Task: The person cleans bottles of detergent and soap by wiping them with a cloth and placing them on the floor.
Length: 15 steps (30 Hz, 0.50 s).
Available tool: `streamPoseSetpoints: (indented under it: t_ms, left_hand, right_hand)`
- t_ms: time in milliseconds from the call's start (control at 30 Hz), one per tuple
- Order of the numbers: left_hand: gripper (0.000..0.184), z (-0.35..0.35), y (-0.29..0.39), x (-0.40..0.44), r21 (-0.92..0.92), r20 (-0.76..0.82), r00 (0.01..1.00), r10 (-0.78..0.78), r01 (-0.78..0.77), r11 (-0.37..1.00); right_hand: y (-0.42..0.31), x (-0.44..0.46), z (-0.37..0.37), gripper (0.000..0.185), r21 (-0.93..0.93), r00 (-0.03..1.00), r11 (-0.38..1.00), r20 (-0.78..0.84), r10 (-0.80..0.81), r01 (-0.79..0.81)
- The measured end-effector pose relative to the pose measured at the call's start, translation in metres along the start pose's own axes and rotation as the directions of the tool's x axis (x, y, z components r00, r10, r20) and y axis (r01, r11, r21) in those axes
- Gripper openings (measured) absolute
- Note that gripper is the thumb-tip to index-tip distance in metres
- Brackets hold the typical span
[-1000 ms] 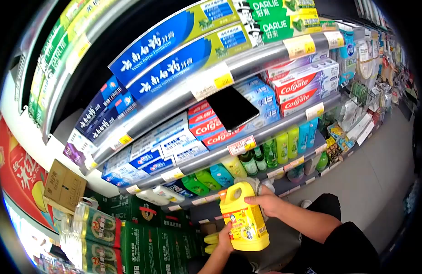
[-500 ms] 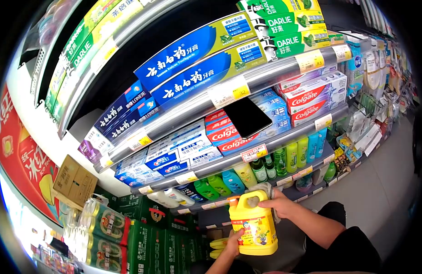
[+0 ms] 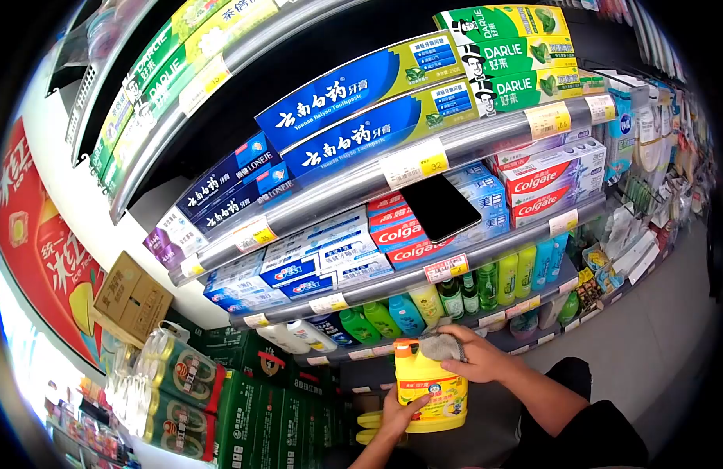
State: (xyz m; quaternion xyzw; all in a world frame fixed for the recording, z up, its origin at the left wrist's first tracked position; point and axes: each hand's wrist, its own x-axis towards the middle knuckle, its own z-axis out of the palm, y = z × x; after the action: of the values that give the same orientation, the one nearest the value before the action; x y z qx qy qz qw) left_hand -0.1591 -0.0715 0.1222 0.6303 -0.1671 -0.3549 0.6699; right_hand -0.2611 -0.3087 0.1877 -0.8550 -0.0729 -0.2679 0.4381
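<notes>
the left hand grips a yellow plastic jug; above it, the right hand holds a grey cloth against the jug's top; wiping seems underway, unfinished.

A silver-edged shop shelf carries blue-and-olive toothpaste boxes, with green-and-yellow Darlie cartons stacked just to their right. Below, a dark-screened phone lies over red and blue boxes. Colourful bottles line the lower level. At left, a brown cardboard box is near a red poster; stacked green cartons fill the lower left.
</notes>
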Motion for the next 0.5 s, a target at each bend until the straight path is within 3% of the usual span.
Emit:
streamPoseSetpoints:
  t_ms: [33, 100, 233, 500]
  left_hand:
    - [0.056, -0.001, 0.002, -0.001, -0.01, 0.005, 1.0, -0.005, 0.005, 1.0]
    - [0.056, -0.001, 0.006, -0.002, -0.004, 0.014, 1.0, -0.014, 0.014, 1.0]
    - [0.056, 0.001, 0.018, -0.009, 0.045, 0.051, 0.998, -0.048, 0.045, 0.998]
    - [0.056, -0.002, 0.004, -0.008, 0.134, 0.139, 0.99, -0.027, 0.008, 0.991]
  right_hand:
    - [0.0, 0.0, -0.003, 0.038, -0.024, 0.999, 1.0, 0.037, -0.011, 0.012]
    - [0.006, -0.001, 0.0, 0.039, 0.213, 0.994, 0.971, 0.042, 0.105, -0.111]
    - [0.006, 0.0, -0.01, 0.04, 0.517, 0.907, 0.745, 0.224, 0.357, -0.421]
    - [0.023, -0.005, -0.017, 0.039, 0.313, 0.896, 0.859, 0.321, 0.307, -0.406]
